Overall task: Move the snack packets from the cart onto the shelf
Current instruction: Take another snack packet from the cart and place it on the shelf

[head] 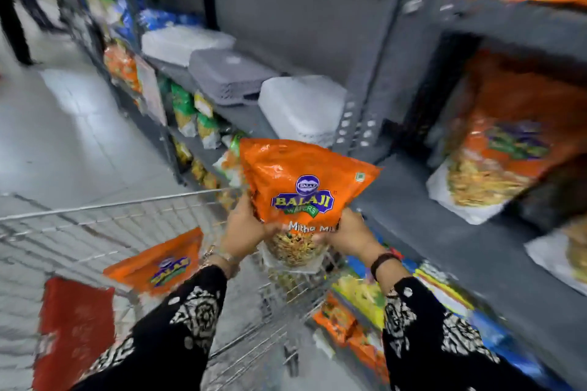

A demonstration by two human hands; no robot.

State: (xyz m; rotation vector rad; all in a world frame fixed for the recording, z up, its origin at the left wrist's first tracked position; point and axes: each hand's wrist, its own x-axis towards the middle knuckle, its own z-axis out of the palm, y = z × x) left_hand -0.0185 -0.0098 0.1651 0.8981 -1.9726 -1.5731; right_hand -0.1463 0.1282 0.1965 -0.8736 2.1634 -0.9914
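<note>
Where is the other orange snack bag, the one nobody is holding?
The other orange packet lies inside the wire cart, lower left in the head view, beside the red bag and left of the left sleeve.

The person wears long black sleeves [178, 324] printed with white floral motifs. A thin metallic bangle [222, 259] circles the left wrist; a dark band [382, 260], possibly a watch, circles the right.

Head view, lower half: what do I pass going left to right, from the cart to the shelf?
Red packet → orange Balaji packet in the cart → left hand → held orange Balaji packet → right hand → orange packet on the shelf.
</note>
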